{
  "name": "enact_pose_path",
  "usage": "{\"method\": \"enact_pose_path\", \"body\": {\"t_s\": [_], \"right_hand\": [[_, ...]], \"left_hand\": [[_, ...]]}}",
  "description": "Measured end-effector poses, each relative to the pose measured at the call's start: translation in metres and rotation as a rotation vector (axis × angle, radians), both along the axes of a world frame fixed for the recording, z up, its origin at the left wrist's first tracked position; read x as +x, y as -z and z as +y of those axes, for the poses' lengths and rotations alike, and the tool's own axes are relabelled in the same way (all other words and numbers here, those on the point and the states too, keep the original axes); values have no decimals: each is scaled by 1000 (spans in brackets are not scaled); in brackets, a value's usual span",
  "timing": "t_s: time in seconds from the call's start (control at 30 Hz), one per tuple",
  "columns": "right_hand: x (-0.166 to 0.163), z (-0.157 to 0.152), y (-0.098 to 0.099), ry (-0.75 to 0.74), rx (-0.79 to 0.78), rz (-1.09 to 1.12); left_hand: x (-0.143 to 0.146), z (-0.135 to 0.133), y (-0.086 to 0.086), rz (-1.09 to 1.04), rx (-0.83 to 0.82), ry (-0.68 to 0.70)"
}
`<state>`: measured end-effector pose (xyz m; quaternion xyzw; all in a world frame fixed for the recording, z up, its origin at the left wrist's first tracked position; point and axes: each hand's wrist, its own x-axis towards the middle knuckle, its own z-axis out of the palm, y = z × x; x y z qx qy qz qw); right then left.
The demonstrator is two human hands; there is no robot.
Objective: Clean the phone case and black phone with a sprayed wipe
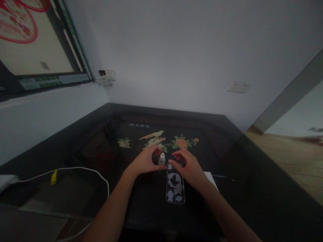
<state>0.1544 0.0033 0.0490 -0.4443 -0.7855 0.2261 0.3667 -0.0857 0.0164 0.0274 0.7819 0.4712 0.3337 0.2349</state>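
Observation:
A small clear bottle [162, 159] with a white cap stands upright in the curve of my left hand [145, 161]. The fingers bend behind it and the thumb crosses in front, hiding its base. Just to the right lies a clear phone case [176, 191] with pale cut-out shapes on a dark ground. My right hand [189, 166] hovers over the case's upper end, its thumb tip at the top edge. Its fingers are bent and stand apart from the thumb, with nothing visible between them. Both thumb tips nearly meet beside the bottle.
The dark glossy table [148, 215] bears a printed bird [152, 135] and flowers. A white sheet [210, 179] lies partly under my right forearm. At left, a white cable [83, 168] with a yellow tag [54, 177] runs from a white block [7, 181]. Walls bound the back and left.

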Motion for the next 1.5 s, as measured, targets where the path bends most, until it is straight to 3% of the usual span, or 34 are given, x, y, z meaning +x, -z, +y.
{"method": "enact_pose_path", "body": {"t_s": [0.27, 0.47, 0.7, 0.93, 1.2, 1.33, 1.5], "right_hand": [[-41, 21, 0, -41, 60, -171], [-43, 22, 15, -59, 36, -57], [-38, 19, 17, -174, 5, 36], [-45, 17, 21, 32, 17, 122], [-45, 14, 19, -116, -18, 155], [-47, 13, 21, -78, 42, 167], [-48, 17, 25, -32, 3, 165]], "left_hand": [[2, 2, 0, -24, -24, 18], [3, 3, 4, -79, -94, 25], [2, 5, 6, -67, -112, 10], [4, 5, 9, -110, -142, -3], [4, 5, 8, -157, -197, 6], [6, 5, 6, -170, -183, 22], [4, 8, 13, -151, -164, 13]]}}
